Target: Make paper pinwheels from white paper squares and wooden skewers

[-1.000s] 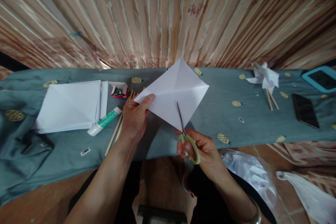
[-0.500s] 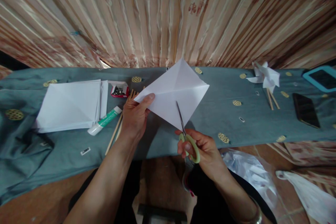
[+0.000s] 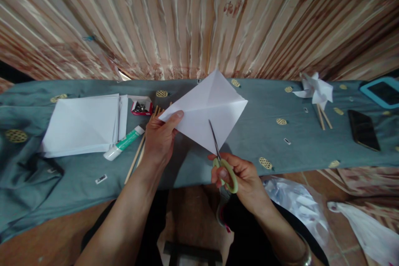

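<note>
A creased white square of paper (image 3: 202,106) is held up off the table, one corner pointing toward me. My left hand (image 3: 160,137) pinches its left corner, thumb on top. In my right hand (image 3: 240,172) is a pair of scissors (image 3: 230,174) with pale green handles, gripped through the loops. One blade lies over the paper near the front corner, its tip pointing toward the middle of the sheet; the other blade is hidden underneath. The blades look nearly closed at the corner. Wooden sticks (image 3: 135,160) lie beside my left wrist.
On the left are a stack of white paper (image 3: 82,124), a glue stick (image 3: 124,143) and a small red box of metal pins (image 3: 141,106). To the right stand paper pinwheels (image 3: 319,89), a phone (image 3: 363,130) and a blue-framed tablet (image 3: 383,92). Plastic bags (image 3: 296,199) sit on the floor.
</note>
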A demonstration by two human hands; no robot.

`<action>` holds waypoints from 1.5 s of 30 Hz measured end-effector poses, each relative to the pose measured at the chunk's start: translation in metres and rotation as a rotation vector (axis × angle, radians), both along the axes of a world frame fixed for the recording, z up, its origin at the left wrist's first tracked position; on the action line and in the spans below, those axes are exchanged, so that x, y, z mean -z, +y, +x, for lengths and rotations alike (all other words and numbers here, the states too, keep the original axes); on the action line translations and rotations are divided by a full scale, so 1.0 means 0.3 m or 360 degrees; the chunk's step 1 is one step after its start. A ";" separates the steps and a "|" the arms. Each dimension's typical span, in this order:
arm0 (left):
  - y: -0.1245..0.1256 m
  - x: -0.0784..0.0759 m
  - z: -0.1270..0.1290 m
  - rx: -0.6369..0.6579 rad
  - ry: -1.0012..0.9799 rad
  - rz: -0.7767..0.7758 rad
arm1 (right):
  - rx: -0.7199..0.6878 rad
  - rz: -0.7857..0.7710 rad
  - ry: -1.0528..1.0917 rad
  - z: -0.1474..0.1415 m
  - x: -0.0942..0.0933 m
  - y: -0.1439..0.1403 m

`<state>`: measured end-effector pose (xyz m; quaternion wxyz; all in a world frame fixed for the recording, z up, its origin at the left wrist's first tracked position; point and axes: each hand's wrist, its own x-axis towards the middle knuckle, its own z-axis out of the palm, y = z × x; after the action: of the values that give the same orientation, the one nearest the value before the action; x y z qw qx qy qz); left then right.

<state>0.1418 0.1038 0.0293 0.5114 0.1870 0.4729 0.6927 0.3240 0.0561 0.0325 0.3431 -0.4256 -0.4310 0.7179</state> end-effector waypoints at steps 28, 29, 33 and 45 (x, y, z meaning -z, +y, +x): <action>-0.001 0.008 -0.003 -0.0046 0.0066 0.0088 | -0.0076 0.0054 0.0015 0.016 0.017 -0.016; -0.002 0.010 -0.003 -0.0049 0.0088 0.0092 | -0.0077 0.0045 0.0008 0.017 0.018 -0.015; -0.001 0.023 -0.004 -0.0046 0.0191 0.0114 | -0.0088 0.0010 0.0009 0.018 0.019 -0.011; -0.004 0.040 -0.003 0.0013 0.0245 0.0185 | -0.0005 -0.0100 0.0134 0.005 0.019 -0.009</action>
<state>0.1409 0.1025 0.0173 0.4647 0.2710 0.4691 0.7005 0.3256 0.0535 0.0267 0.3462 -0.4048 -0.3942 0.7489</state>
